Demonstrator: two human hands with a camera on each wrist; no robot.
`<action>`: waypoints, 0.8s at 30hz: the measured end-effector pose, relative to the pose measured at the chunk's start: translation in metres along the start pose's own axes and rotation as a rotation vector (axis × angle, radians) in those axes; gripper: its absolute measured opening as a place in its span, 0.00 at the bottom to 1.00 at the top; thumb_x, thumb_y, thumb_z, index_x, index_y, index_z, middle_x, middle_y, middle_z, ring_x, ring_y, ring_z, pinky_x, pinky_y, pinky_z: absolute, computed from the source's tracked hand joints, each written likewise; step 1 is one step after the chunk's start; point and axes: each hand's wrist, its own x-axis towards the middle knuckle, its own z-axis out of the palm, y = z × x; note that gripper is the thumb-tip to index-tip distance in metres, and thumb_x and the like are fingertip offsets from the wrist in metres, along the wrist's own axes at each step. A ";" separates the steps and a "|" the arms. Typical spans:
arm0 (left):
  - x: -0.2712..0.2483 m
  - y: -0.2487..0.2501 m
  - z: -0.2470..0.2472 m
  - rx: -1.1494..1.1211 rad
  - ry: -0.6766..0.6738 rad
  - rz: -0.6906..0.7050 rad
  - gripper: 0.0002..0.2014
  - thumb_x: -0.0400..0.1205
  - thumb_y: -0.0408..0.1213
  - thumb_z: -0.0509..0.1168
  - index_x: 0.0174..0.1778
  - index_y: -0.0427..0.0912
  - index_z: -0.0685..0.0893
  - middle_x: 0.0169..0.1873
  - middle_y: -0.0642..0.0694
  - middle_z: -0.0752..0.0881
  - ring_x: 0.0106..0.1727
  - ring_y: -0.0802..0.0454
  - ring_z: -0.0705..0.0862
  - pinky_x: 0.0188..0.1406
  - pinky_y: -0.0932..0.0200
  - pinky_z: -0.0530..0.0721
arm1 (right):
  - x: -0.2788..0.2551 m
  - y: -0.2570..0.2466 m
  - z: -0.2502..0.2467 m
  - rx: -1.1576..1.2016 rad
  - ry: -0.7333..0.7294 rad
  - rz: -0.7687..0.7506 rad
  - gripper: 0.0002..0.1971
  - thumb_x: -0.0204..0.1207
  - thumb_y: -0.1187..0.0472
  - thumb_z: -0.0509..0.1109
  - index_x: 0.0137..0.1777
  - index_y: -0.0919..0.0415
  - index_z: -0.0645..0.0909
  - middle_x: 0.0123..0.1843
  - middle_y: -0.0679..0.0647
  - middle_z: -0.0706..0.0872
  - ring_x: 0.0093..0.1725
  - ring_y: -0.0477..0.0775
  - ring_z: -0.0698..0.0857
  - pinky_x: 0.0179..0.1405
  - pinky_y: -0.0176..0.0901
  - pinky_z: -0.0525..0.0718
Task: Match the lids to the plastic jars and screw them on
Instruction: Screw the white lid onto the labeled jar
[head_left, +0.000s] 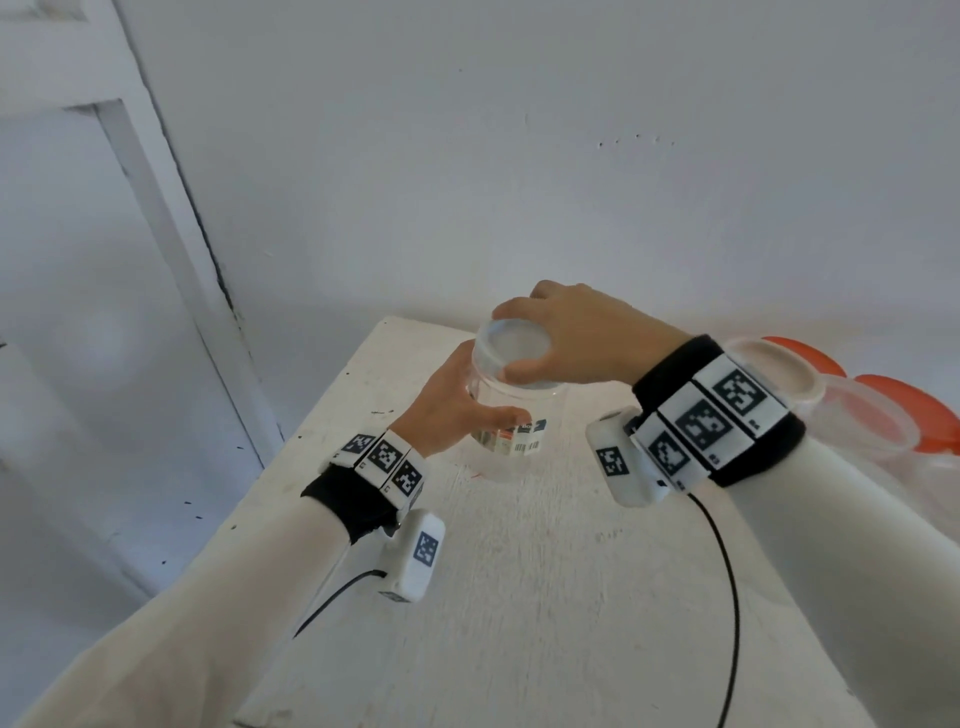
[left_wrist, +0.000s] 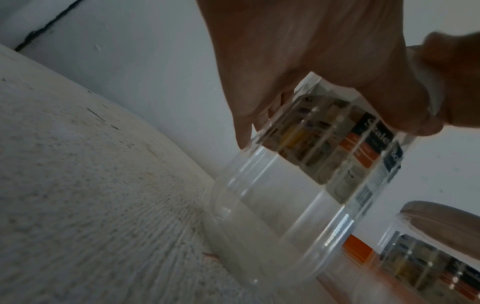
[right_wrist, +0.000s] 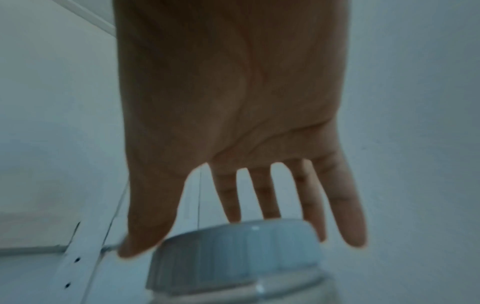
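A clear plastic jar (head_left: 511, 421) with a printed label stands on the white table (head_left: 519, 597). My left hand (head_left: 447, 400) grips its side, thumb in front near the label. In the left wrist view this left hand (left_wrist: 298, 61) wraps the upper part of the jar (left_wrist: 285, 195). A white ribbed lid (head_left: 519, 345) sits on the jar's mouth. My right hand (head_left: 582, 332) holds the lid from above, thumb on the near rim and fingers over the far rim. The right wrist view shows the right hand (right_wrist: 233, 113) spread around the lid (right_wrist: 233, 257).
More clear jars stand at the table's right edge behind my right wrist, one with a white lid (head_left: 779, 374), others with orange lids (head_left: 914, 415). A second labelled jar (left_wrist: 428, 257) shows in the left wrist view. A white wall lies behind, a door at the left.
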 end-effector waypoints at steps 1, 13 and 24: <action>0.000 -0.001 0.001 -0.004 0.012 -0.002 0.51 0.55 0.57 0.81 0.74 0.49 0.68 0.65 0.52 0.80 0.68 0.56 0.78 0.68 0.43 0.77 | -0.007 0.005 0.002 0.042 0.018 0.002 0.36 0.70 0.33 0.66 0.77 0.42 0.63 0.69 0.50 0.73 0.64 0.54 0.75 0.59 0.49 0.75; 0.027 0.008 0.025 -0.068 -0.006 0.013 0.51 0.52 0.54 0.78 0.71 0.45 0.65 0.64 0.52 0.77 0.63 0.67 0.76 0.50 0.75 0.78 | -0.103 0.113 0.017 0.213 0.214 0.572 0.41 0.66 0.43 0.76 0.78 0.49 0.64 0.80 0.56 0.56 0.77 0.67 0.58 0.71 0.63 0.65; 0.040 0.002 0.029 -0.002 0.072 0.003 0.52 0.52 0.58 0.78 0.73 0.46 0.68 0.64 0.51 0.79 0.66 0.54 0.78 0.57 0.58 0.80 | -0.101 0.115 0.032 0.318 0.258 0.584 0.45 0.64 0.43 0.78 0.78 0.54 0.61 0.72 0.59 0.65 0.72 0.63 0.67 0.62 0.51 0.69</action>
